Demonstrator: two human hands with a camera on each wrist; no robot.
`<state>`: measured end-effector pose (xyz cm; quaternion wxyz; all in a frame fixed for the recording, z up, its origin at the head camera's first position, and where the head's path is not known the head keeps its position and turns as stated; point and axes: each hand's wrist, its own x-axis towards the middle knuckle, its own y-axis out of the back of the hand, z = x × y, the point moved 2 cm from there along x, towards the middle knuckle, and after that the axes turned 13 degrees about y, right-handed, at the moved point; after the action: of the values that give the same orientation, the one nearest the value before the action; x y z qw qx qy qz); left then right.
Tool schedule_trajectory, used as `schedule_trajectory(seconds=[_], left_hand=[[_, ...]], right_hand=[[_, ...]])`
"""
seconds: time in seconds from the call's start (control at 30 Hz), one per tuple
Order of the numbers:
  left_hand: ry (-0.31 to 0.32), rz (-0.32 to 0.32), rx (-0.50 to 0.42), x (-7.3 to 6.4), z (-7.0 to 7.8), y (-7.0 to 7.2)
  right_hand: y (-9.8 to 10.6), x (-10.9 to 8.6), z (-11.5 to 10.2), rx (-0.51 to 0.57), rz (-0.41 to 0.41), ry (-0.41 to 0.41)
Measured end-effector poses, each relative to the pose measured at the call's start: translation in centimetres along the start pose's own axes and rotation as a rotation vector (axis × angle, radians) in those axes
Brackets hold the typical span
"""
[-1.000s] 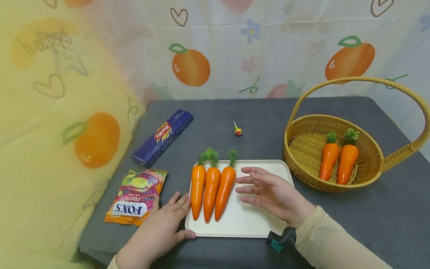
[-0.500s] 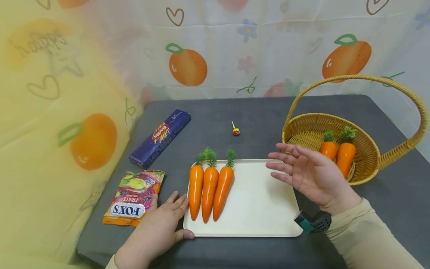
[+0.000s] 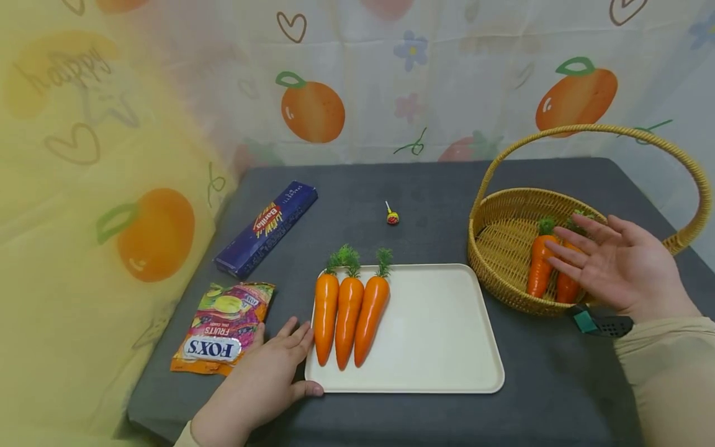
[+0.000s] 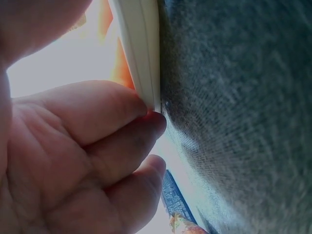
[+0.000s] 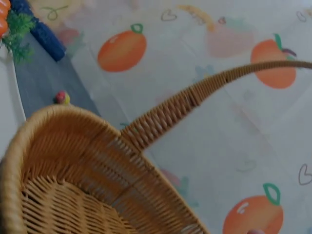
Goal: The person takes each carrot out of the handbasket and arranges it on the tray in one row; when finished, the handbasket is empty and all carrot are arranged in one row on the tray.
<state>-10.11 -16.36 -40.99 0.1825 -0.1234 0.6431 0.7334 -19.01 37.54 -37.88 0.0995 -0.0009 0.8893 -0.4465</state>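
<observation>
Three carrots [image 3: 349, 323] with green tops lie side by side on the left part of a cream tray [image 3: 441, 335]. My left hand [image 3: 274, 372] rests by the tray's left edge, its fingertips touching the rim [image 4: 141, 53] in the left wrist view. On the right stands a wicker basket [image 3: 503, 245] with a tall handle. Two more carrots [image 3: 540, 264] lie in it, one partly hidden by my right hand [image 3: 631, 267]. That hand is over the basket's right front side, palm turned up and leftward, fingers extended and holding nothing.
A bag of fruit candy [image 3: 220, 329] lies beside my left hand. Behind it sits a blue spaghetti box [image 3: 267, 228]. A lollipop [image 3: 393, 217] lies toward the back of the grey table [image 3: 436, 205]. The basket handle [image 3: 592, 128] arches high on the right.
My right hand has moved rightward from above the tray to over the basket. My left hand stays at the tray's edge, and the carrots keep their places.
</observation>
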Motion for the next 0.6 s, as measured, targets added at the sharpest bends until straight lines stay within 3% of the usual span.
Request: schedule_trajectory(seconds=[0.23,0.6], left_hand=[[-0.002,-0.007,-0.019,-0.1,0.1,0.3],[0.003,-0.017,-0.014,0.0,0.2,0.3]], right_hand=[[0.9,-0.4,-1.0,-0.248,0.066,-0.037],[0.1,0.8,-0.8,-0.289,0.107,-0.159]])
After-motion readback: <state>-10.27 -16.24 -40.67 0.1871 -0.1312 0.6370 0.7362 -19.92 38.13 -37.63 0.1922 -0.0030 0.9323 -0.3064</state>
